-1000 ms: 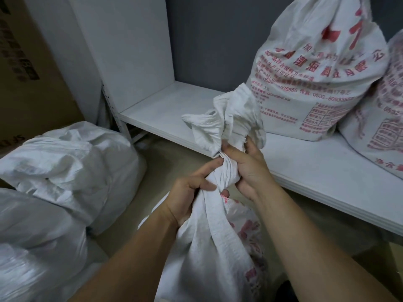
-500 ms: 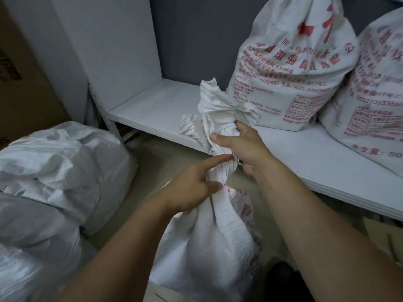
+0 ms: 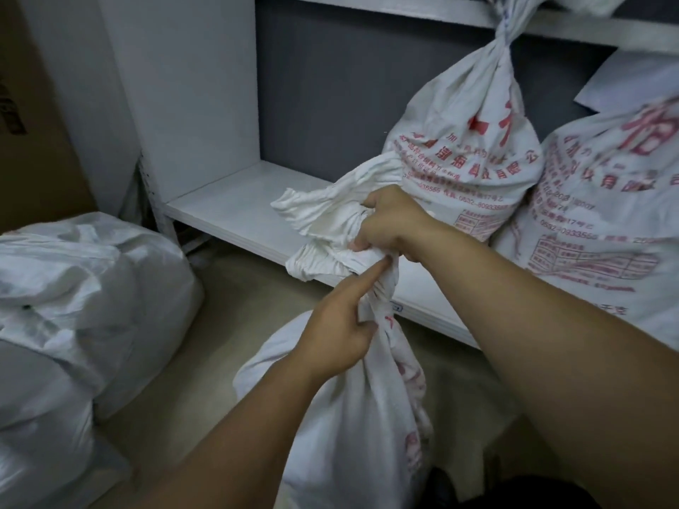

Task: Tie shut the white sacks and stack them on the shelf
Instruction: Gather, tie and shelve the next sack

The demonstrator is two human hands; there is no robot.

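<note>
A white sack (image 3: 341,416) with red print stands on the floor in front of me. Its neck is twisted into a rope. My left hand (image 3: 340,332) grips the twisted neck low down, index finger stretched up along it. My right hand (image 3: 389,224) grips the bunched loose top (image 3: 316,214) of the sack just above, bending it over to the left. Two tied sacks with red print (image 3: 474,141) (image 3: 606,222) stand on the white shelf (image 3: 235,211) behind.
Several more white sacks (image 3: 84,288) lie on the floor at the left. A white side panel (image 3: 183,86) closes the shelf's left end, with a cardboard box (image 3: 33,123) beyond. An upper shelf board (image 3: 404,5) runs overhead.
My right hand has pulled the sack's loose top over to the left and down. My left index finger has stretched out along the twisted neck. The view has tilted up.
</note>
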